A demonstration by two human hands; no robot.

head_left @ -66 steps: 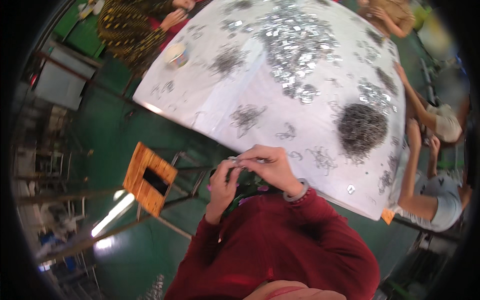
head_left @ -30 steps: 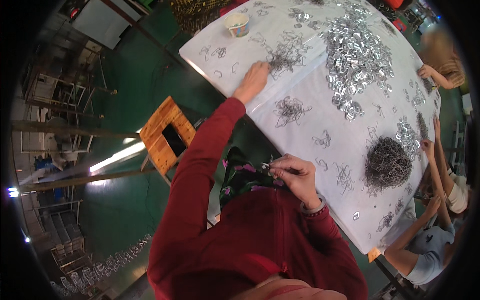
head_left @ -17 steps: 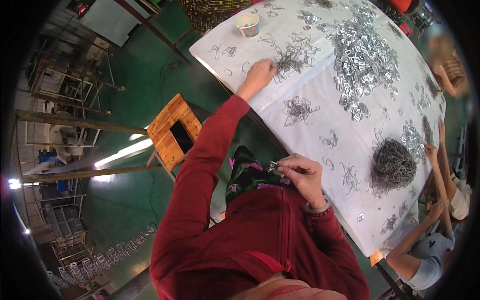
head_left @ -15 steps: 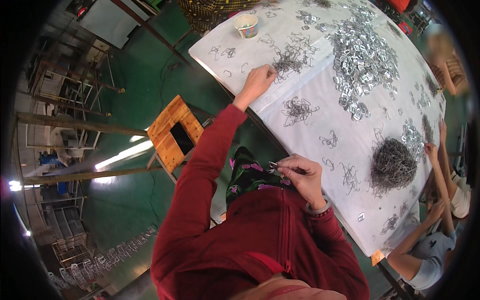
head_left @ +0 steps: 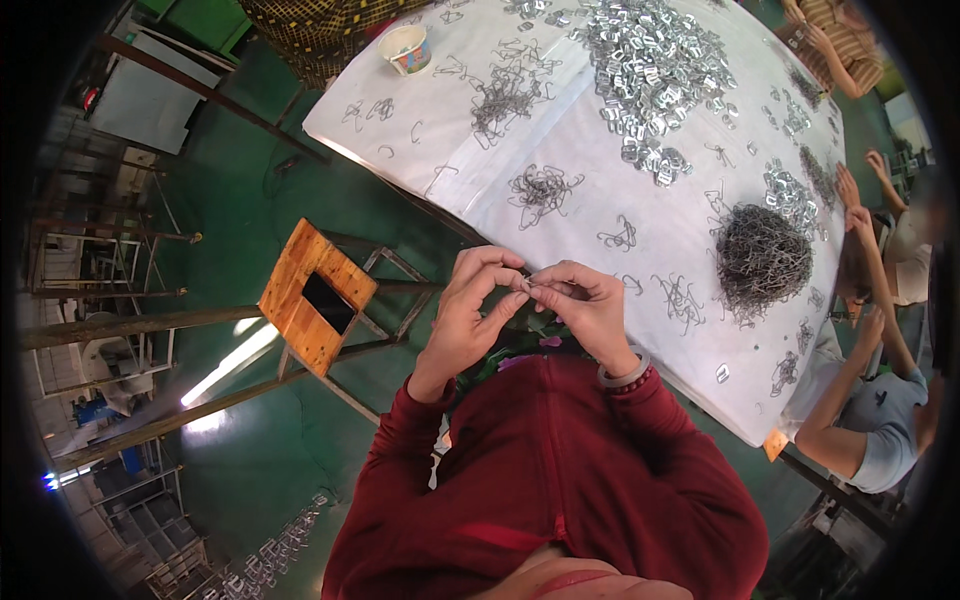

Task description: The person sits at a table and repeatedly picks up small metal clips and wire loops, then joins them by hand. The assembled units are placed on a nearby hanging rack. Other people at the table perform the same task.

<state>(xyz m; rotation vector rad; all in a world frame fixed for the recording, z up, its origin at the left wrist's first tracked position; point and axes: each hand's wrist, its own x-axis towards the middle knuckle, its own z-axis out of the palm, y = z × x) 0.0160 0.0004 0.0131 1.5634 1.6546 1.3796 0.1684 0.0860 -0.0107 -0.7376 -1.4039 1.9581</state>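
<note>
Fingertips of both hands pinch together on a small wire clip point(head_left: 527, 285), held just off the near edge of the table point(head_left: 470, 190). The left hand point(head_left: 470, 315) has thumb and forefinger closed on one end; the right hand point(head_left: 585, 310) clamps the other, its fingers curled tight. Half a second ago the left arm was stretched out to a wire tangle at the table's eleven o'clock; now it is back at the chest, meeting the right hand, so a fresh piece has evidently been fetched and the two parts are being joined.

On the white table, a dense wire ball point(head_left: 762, 255) sits at two o'clock of the hands, a heap of bright metal clips point(head_left: 650, 70) at one o'clock, and loose wires point(head_left: 540, 190) at twelve. A paper cup point(head_left: 405, 48), pale with coloured print, stands at eleven o'clock on the far corner. An orange wooden stool point(head_left: 310, 305) stands at nine o'clock. Other people's arms reach in along the right edge.
</note>
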